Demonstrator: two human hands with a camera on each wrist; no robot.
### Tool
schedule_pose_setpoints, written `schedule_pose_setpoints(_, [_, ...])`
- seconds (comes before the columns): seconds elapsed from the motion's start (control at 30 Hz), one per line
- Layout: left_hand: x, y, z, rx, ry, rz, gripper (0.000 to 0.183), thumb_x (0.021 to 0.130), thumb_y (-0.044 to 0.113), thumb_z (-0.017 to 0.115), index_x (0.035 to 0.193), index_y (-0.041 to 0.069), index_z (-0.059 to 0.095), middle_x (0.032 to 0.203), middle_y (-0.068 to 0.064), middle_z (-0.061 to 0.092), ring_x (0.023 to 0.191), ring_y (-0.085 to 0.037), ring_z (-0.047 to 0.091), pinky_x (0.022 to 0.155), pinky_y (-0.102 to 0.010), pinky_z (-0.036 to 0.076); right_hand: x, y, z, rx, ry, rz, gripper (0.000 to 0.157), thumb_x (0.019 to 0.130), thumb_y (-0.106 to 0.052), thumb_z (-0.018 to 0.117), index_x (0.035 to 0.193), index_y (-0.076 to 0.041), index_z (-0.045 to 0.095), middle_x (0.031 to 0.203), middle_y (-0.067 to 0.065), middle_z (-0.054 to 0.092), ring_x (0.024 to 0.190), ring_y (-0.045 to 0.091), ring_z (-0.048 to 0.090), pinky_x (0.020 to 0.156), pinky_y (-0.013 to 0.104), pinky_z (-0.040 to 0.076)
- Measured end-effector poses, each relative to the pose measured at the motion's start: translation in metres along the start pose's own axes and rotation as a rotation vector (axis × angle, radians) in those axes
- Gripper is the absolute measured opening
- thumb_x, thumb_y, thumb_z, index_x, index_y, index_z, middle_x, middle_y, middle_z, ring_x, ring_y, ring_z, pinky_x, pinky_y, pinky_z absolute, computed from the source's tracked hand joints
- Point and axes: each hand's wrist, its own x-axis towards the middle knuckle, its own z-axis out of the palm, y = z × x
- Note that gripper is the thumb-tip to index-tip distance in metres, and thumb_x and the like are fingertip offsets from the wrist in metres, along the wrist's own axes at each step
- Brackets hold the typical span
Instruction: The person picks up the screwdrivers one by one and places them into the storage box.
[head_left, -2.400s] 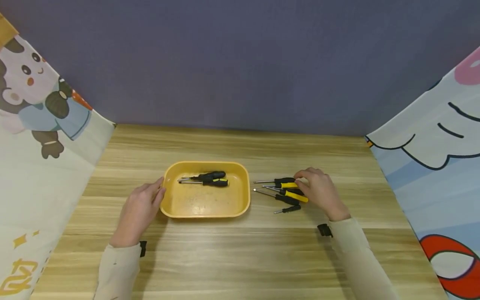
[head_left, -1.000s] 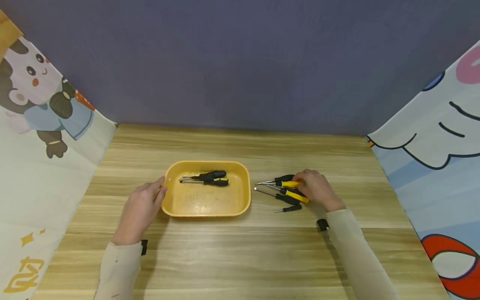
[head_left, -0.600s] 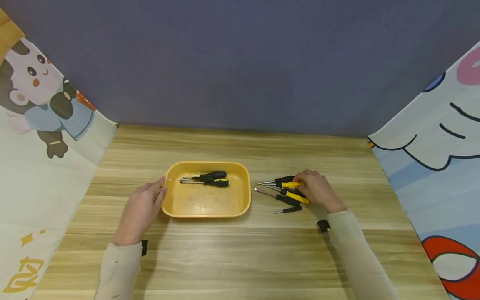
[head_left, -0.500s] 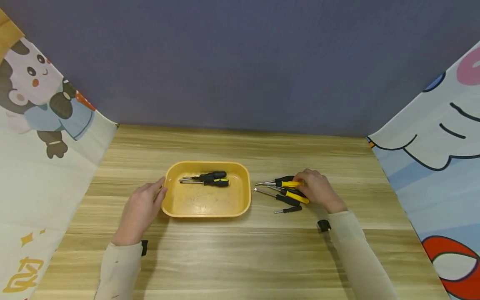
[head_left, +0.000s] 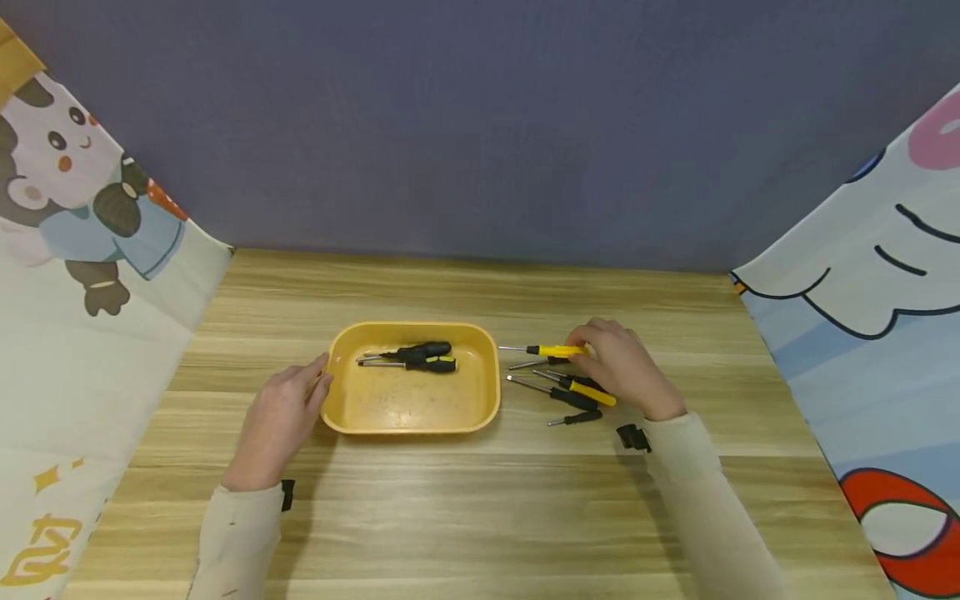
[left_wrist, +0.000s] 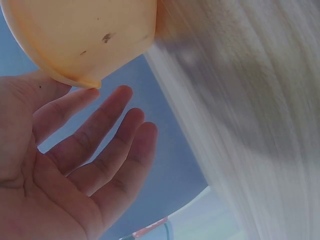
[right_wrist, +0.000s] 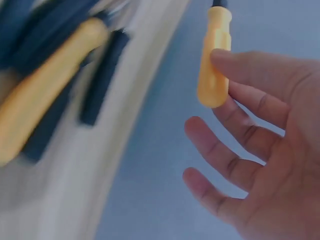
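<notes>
Yellow-handled screwdriver (head_left: 553,351), head view: held just right of the tray (head_left: 412,408), its tip near the rim; carried low, I judge it could snag. Left wrist: left hand (left_wrist: 55,175) pinches the tray's rim; a bump might slide it. Right wrist: right hand (right_wrist: 292,155) pinches the handle far back; the tip could droop.

Right wrist cam's screwdriver pile (right_wrist: 53,89) is super blurry at upper left; held yellow screwdriver (right_wrist: 212,82) gets cut off up top.
</notes>
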Motion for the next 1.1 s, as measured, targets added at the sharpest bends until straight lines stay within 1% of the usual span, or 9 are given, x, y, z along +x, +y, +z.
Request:
schedule_pose_setpoints(0.13, [0.000,0.000,0.000,-0.001,0.009,0.001,0.038,0.096,0.007,0.067,0.131,-0.008,0.061,0.104,-0.029,0.068,0.089,-0.044,0.066,0.072,-0.056,0.057,0.012,-0.021,-0.007,-0.041,0.027,-0.035,0.020,0.092,-0.013,0.075,0.111,-0.009,0.072,0.105,0.005,0.067,0.099,0.032,0.060,0.089,0.061,0.045])
schedule_pose_setpoints(0.23, [0.000,0.000,0.001,-0.004,0.007,0.002,0.038,0.096,0.007,0.067,0.131,-0.008,0.060,0.105,-0.029,0.068,0.089,-0.043,0.066,0.072,-0.056,0.057,0.018,-0.030,-0.011,-0.087,0.051,-0.046,0.019,0.091,-0.013,0.076,0.109,-0.008,0.072,0.107,0.008,0.067,0.098,0.034,0.061,0.091,0.064,0.044])
schedule_pose_setpoints(0.33, [0.001,0.000,0.001,-0.005,-0.004,-0.002,0.039,0.097,0.008,0.067,0.132,-0.007,0.060,0.106,-0.029,0.067,0.091,-0.044,0.066,0.073,-0.056,0.057,0.020,-0.032,-0.013,-0.126,0.068,-0.035,0.019,0.091,-0.013,0.076,0.109,-0.007,0.073,0.108,0.010,0.067,0.099,0.035,0.061,0.092,0.066,0.043])
schedule_pose_setpoints(0.4, [0.001,0.001,0.000,-0.002,-0.012,-0.005,0.039,0.097,0.009,0.066,0.132,-0.007,0.060,0.107,-0.030,0.067,0.092,-0.044,0.066,0.074,-0.057,0.057,0.020,-0.031,-0.015,-0.130,0.080,-0.028,0.020,0.091,-0.013,0.076,0.110,-0.007,0.073,0.109,0.010,0.068,0.100,0.035,0.061,0.091,0.067,0.044])
schedule_pose_setpoints(0.57, [0.000,0.002,-0.001,0.010,-0.012,-0.007,0.039,0.097,0.009,0.067,0.132,-0.007,0.060,0.107,-0.029,0.067,0.093,-0.044,0.066,0.075,-0.057,0.057,0.019,-0.029,-0.018,-0.093,0.125,-0.038,0.021,0.093,-0.013,0.074,0.113,-0.005,0.071,0.108,0.011,0.066,0.097,0.034,0.059,0.088,0.064,0.046])
schedule_pose_setpoints(0.67, [0.000,0.002,-0.002,0.014,-0.014,-0.010,0.039,0.097,0.009,0.066,0.132,-0.007,0.060,0.108,-0.029,0.067,0.094,-0.045,0.066,0.076,-0.057,0.057,0.020,-0.034,-0.020,-0.073,0.145,-0.048,0.022,0.093,-0.013,0.073,0.114,-0.005,0.071,0.107,0.010,0.065,0.097,0.033,0.058,0.087,0.062,0.047])
schedule_pose_setpoints(0.83, [0.000,0.001,-0.002,0.018,-0.018,-0.018,0.038,0.098,0.010,0.066,0.132,-0.007,0.060,0.108,-0.029,0.067,0.094,-0.045,0.066,0.076,-0.057,0.057,0.034,-0.055,-0.021,-0.079,0.153,-0.070,0.024,0.094,-0.017,0.073,0.116,-0.006,0.071,0.109,0.009,0.066,0.101,0.033,0.058,0.085,0.056,0.048])
schedule_pose_setpoints(1.0, [0.000,0.000,-0.002,0.015,-0.023,-0.024,0.039,0.098,0.010,0.066,0.132,-0.007,0.060,0.108,-0.029,0.067,0.093,-0.044,0.066,0.075,-0.057,0.057,0.057,-0.083,-0.016,-0.071,0.151,-0.133,0.022,0.095,-0.018,0.073,0.114,-0.008,0.071,0.107,0.007,0.065,0.103,0.030,0.058,0.089,0.054,0.046])
schedule_pose_setpoints(1.1, [0.000,0.000,-0.002,0.015,-0.031,-0.027,0.039,0.098,0.010,0.066,0.132,-0.007,0.060,0.108,-0.029,0.067,0.094,-0.044,0.066,0.075,-0.057,0.057,0.071,-0.102,-0.010,-0.084,0.141,-0.155,0.021,0.095,-0.020,0.072,0.114,-0.009,0.072,0.107,0.005,0.064,0.101,0.028,0.058,0.090,0.052,0.047])
